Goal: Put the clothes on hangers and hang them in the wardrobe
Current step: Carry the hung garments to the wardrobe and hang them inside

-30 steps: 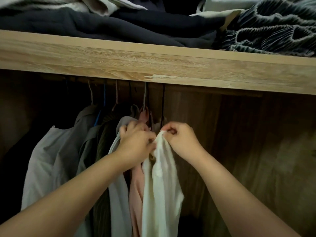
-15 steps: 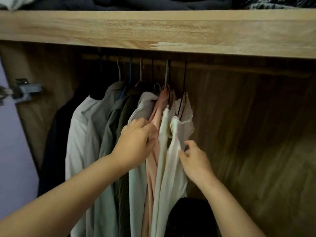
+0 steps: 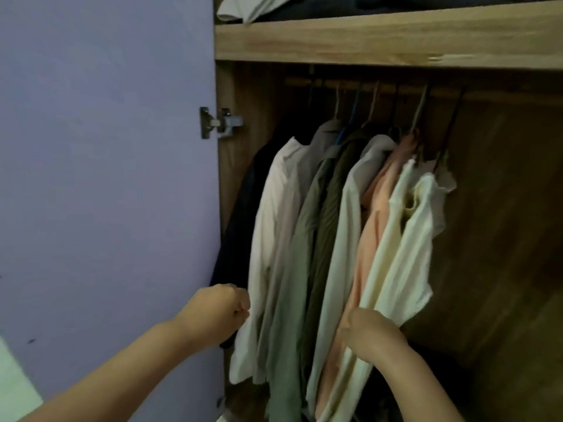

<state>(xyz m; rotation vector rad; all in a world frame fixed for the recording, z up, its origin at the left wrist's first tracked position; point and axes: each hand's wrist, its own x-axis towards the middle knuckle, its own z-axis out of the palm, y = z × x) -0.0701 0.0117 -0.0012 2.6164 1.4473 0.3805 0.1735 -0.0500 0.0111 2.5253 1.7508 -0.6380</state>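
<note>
A cream top (image 3: 405, 254) hangs on a black hanger (image 3: 451, 129) at the right end of the row on the wardrobe rail (image 3: 502, 94). My right hand (image 3: 370, 333) grips the cream top low down, with its fingers buried in the fabric. A peach garment (image 3: 376, 214) hangs just left of it. My left hand (image 3: 221, 310) is curled into a fist beside the left edge of a white shirt (image 3: 274, 239). I see no fabric inside the fist.
Several more garments hang between the white shirt and the peach garment, among them an olive one (image 3: 327, 214) and a dark one (image 3: 240, 208) at the far left. The purple door (image 3: 106, 178) stands open on the left. Folded clothes lie on the wooden shelf (image 3: 380, 41) above. The wardrobe's right half holds no hangers.
Both hands have dropped from the hanger tops to the garments' lower parts. The left hand has let go and moved left. The view has swung left and shows the door.
</note>
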